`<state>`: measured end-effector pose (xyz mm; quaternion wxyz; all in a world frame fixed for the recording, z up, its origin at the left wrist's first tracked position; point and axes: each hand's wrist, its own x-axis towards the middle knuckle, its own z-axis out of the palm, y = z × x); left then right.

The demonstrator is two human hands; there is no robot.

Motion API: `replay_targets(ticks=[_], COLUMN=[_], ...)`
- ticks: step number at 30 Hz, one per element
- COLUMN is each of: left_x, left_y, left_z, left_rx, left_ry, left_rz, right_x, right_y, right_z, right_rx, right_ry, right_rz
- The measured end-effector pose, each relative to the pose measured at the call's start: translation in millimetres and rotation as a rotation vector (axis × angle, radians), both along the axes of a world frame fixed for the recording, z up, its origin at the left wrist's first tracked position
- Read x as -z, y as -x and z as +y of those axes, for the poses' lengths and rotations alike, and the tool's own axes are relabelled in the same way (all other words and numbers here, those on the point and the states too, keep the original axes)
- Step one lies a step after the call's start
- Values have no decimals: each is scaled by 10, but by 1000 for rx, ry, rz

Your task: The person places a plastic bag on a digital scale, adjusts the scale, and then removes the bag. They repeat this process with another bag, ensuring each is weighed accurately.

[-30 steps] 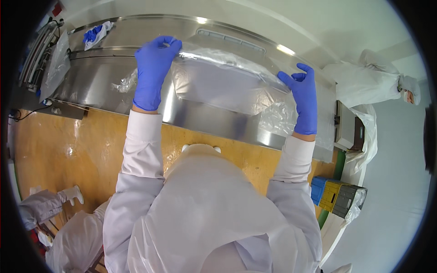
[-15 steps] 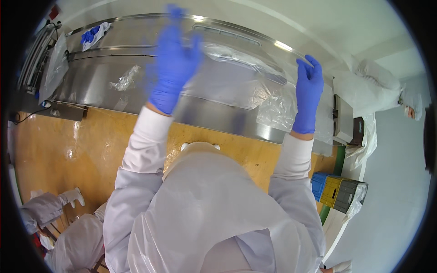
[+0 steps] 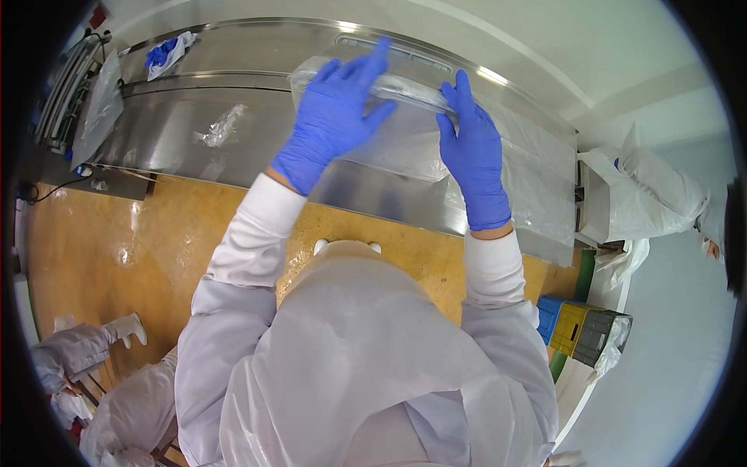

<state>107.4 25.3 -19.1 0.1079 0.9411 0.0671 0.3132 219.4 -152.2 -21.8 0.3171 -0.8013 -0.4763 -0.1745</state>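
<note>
A clear plastic sheet (image 3: 412,149) lies over the steel worktable (image 3: 175,128), its far edge bunched in a raised fold between my hands. My left hand (image 3: 331,117), in a blue glove, is at the left part of that fold with fingers stretched and thumb apart. At the fold's right end is my right hand (image 3: 476,152), also blue-gloved, its fingers extended upward and its thumb apart. Both hands look open against the plastic; whether the right fingertips touch it I cannot tell. More loose clear plastic (image 3: 537,183) spreads to the right of my right hand.
A grey tray rim (image 3: 397,53) shows at the table's back. A crumpled plastic scrap (image 3: 224,126) and a blue-and-white bundle (image 3: 163,54) lie to the left. Stacked crates (image 3: 572,325) stand at lower right. People in white work at the right (image 3: 661,187) and lower left (image 3: 128,412).
My hands have come closer together: the left moved right and slightly down, the right moved left. The plastic's far edge now rises in a fold between them. The person at right has shifted.
</note>
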Motion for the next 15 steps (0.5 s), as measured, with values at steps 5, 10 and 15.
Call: replay_targets(ticks=[5, 10, 15], left_x=[12, 76, 232], left_y=[108, 147, 192], left_z=[152, 261, 270], left_rx=[-114, -181, -137], left_ry=[-7, 80, 444], left_rz=[43, -20, -188], right_x=[-7, 46, 301], right_y=[-32, -83, -15], right_z=[-67, -220, -273], right_rx=[66, 130, 65], right_ry=[40, -64, -392], right_rz=[41, 219, 397])
